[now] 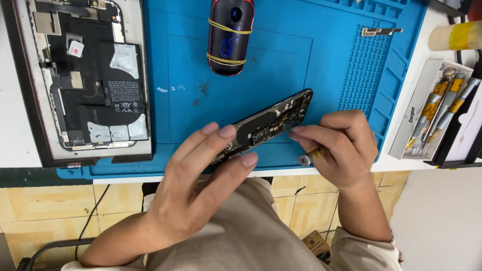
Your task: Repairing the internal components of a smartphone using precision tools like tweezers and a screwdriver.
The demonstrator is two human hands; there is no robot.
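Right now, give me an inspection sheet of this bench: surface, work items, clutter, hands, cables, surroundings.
Surface: blue mat on a white table, with small stains.
Work items: opened phone body held tilted above the mat; small screwdriver with yellow band.
Clutter: dark opened phone screen at left; black and red device wrapped in yellow rubber bands; metal bracket; box of screwdrivers; yellow tape roll.
Hands: left hand grips the phone body's near end; right hand holds the screwdriver at the phone's edge.
Cables: black cable below the table.
Surroundings: yellow tiled floor; the person's beige clothing.
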